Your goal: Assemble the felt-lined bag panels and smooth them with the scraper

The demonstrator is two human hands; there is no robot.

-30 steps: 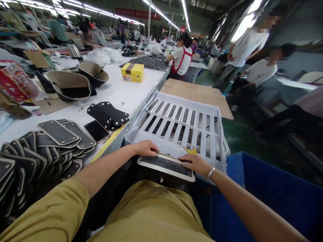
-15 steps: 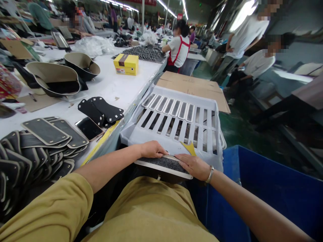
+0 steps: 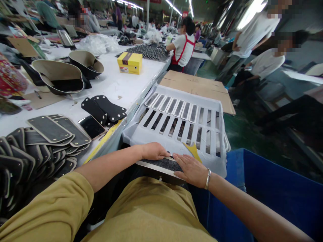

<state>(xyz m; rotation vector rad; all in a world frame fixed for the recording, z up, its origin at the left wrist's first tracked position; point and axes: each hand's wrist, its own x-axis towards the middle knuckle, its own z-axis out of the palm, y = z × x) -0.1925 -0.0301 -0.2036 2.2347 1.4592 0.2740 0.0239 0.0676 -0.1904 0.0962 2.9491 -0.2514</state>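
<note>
A dark grey felt-like panel with a pale edge (image 3: pixel 161 164) lies in front of my body, close to the near side of the slotted rack. My left hand (image 3: pixel 154 151) is closed, its curled fingers at the panel's far edge. My right hand (image 3: pixel 190 168) lies flat across the panel's right part with fingers stretched, covering that end. The two hands' fingertips almost meet. Just beyond them is the cloth-covered rack (image 3: pixel 137 137), with a row of small rimmed strips (image 3: pixel 171 107) on it and a yellow scrap (image 3: pixel 193 151) by my right hand.
To the left, a white table (image 3: pixel 108 85) bears a pile of dark rimmed pieces (image 3: pixel 49 129), a phone (image 3: pixel 91 127), black cut pieces (image 3: pixel 107 107) and a yellow box (image 3: pixel 130 63). A blue bin (image 3: pixel 275 191) stands at right. Cardboard (image 3: pixel 196 86) lies behind the rack. Other people are farther off.
My right hand has slid a little over the panel and now lies flatter, covering more of its right end. My left hand stays at the far edge. The view has shifted slightly.
</note>
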